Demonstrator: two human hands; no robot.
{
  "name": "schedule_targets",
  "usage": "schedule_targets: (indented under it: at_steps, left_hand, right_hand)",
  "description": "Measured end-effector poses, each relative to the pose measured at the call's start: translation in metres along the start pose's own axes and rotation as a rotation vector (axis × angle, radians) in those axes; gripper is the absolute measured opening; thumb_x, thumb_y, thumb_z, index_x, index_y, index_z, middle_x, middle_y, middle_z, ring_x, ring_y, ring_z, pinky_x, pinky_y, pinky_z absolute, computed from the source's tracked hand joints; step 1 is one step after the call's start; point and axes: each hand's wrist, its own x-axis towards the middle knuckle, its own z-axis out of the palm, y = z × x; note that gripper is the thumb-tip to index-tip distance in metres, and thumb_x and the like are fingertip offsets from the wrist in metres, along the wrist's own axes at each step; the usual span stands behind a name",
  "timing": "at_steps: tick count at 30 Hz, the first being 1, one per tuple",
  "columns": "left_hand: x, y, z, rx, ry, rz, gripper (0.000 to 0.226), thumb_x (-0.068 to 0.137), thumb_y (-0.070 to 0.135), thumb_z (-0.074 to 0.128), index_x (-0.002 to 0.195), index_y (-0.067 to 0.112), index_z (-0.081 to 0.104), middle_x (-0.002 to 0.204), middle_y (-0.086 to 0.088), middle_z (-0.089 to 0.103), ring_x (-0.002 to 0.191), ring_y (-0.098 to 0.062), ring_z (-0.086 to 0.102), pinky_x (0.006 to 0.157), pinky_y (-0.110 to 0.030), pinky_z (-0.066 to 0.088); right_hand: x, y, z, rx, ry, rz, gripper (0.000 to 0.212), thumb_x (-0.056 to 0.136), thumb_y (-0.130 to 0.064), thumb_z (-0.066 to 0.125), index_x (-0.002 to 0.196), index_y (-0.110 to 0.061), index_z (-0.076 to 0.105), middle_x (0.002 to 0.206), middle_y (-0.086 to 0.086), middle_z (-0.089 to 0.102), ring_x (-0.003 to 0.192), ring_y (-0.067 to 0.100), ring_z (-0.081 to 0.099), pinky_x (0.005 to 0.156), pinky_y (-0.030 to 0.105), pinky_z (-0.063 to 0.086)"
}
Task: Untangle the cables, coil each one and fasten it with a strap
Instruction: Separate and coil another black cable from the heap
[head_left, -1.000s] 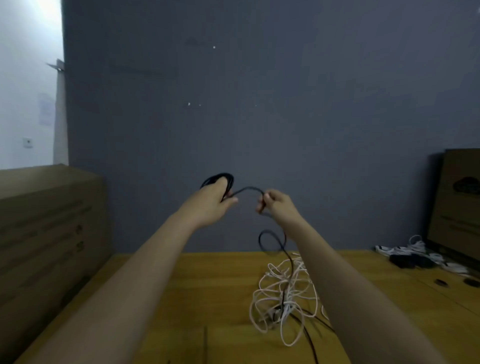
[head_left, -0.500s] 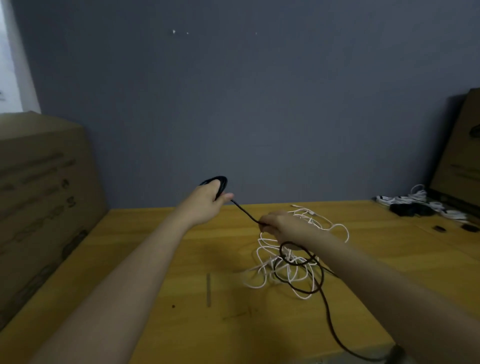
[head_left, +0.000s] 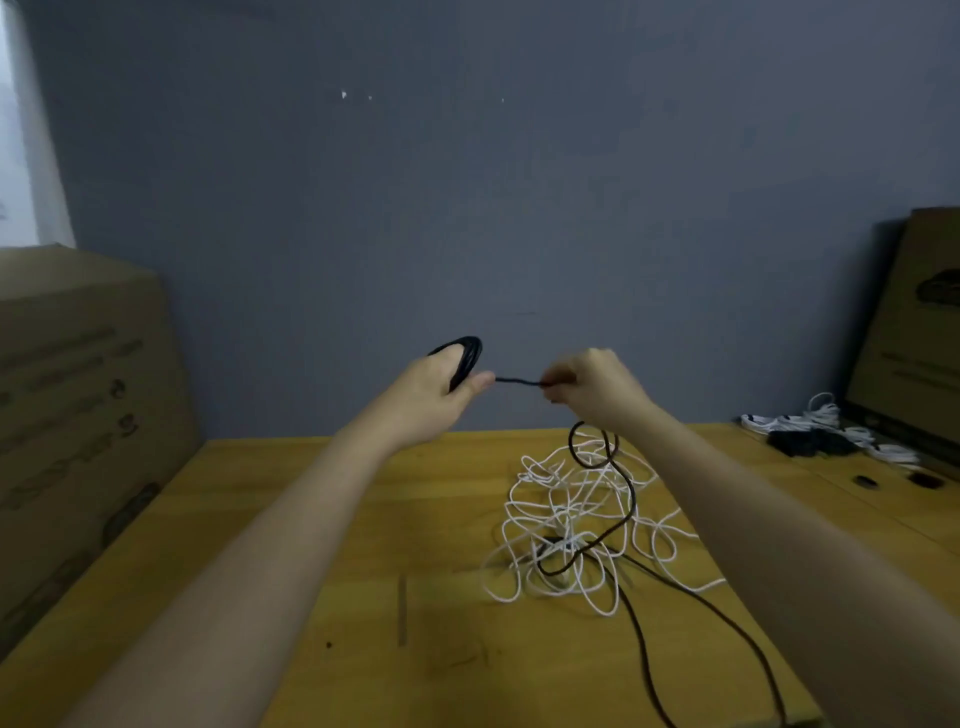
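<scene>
A: Where are the hands?

B: Both arms reach forward, raised above the table (head_left: 311, 519), in front of the grey wall (head_left: 467, 208). The left hand (head_left: 434, 395) grips a small coil (head_left: 465, 358) of black cable, fingers curled round the loops, thumb pointing right. The right hand (head_left: 592, 387) is just beside it, blurred, pinching the same cable (head_left: 631, 499) where a short straight run stretches between the two hands.

A: And the rest of that cable?

B: It drops from the right hand, makes one round loop in the air, then runs down into the white cable (head_left: 561, 525) and on toward the near edge of the table. It is thin, dark and smooth.

A: The white one?

B: A loose tangle of thin loops lying on the table, right of centre, under the right forearm. The black line crosses through it.

A: What is the table like?

B: Yellowish wood, smooth, with a few dark marks.

A: Anything else around?

B: A big brown cardboard box (head_left: 78, 415) on the left with faint print, another box (head_left: 919, 332) leaning at far right. Beside that one, on the table, lies a bundle (head_left: 826, 431) of white and black cables; I cannot tell whether they are strapped.
</scene>
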Motion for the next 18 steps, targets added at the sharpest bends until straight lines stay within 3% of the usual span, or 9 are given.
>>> schedule_targets:
  at_steps: [3,6,9,12,15,18]
  left_hand:
    - [0.012,0.023,-0.015,-0.09,0.082,0.05,0.036,0.1,0.035,0.044,0.078,0.007,0.042,0.068,-0.002,0.041,0.058,-0.014,0.039,0.056,-0.027,0.028]
    - [0.022,0.044,-0.032,-0.239,0.129,0.043,0.032,0.101,0.035,0.041,0.08,0.011,0.047,0.065,0.003,0.047,0.056,-0.011,0.043,0.058,-0.026,0.036]
    - [0.025,0.052,-0.043,-0.381,0.134,0.042,0.033,0.102,0.036,0.038,0.077,0.015,0.043,0.057,0.007,0.042,0.05,-0.009,0.037,0.054,-0.026,0.035]
    - [0.023,0.048,-0.045,-0.413,0.097,0.001,0.034,0.102,0.037,0.036,0.081,0.012,0.044,0.055,0.009,0.039,0.047,-0.007,0.035,0.053,-0.026,0.034]
    - [0.019,0.038,-0.041,-0.42,0.086,-0.052,0.034,0.102,0.036,0.036,0.079,0.013,0.044,0.054,0.009,0.038,0.046,-0.007,0.034,0.053,-0.026,0.032]
    - [0.013,0.031,-0.034,-0.385,0.051,-0.101,0.036,0.103,0.034,0.037,0.074,0.015,0.044,0.052,0.009,0.039,0.045,-0.007,0.034,0.051,-0.024,0.031]
  right_hand:
    - [0.016,-0.012,-0.021,0.128,0.159,0.042,0.016,0.089,-0.005,0.061,0.097,-0.007,0.074,0.085,0.007,0.073,0.076,0.017,0.067,0.075,0.03,0.055]
    - [0.019,-0.03,-0.038,0.648,0.314,0.15,0.014,0.092,0.0,0.057,0.101,-0.001,0.068,0.085,0.012,0.069,0.068,0.011,0.064,0.069,0.018,0.054]
    - [0.012,-0.039,-0.046,1.214,0.147,0.256,0.013,0.099,-0.004,0.047,0.099,-0.007,0.06,0.077,0.004,0.062,0.074,0.012,0.067,0.078,0.03,0.056]
    - [0.002,-0.036,-0.045,1.468,-0.021,0.235,0.022,0.101,-0.001,0.037,0.094,-0.008,0.057,0.068,0.001,0.047,0.05,0.008,0.045,0.054,0.02,0.049]
    - [-0.005,-0.026,-0.04,1.264,-0.034,0.201,0.026,0.101,-0.003,0.037,0.09,-0.009,0.059,0.068,0.0,0.044,0.045,0.006,0.028,0.045,0.017,0.025]
    - [-0.005,-0.018,-0.043,0.413,0.043,0.078,0.026,0.1,-0.008,0.041,0.091,-0.015,0.064,0.073,0.0,0.055,0.057,0.014,0.044,0.052,0.026,0.036]
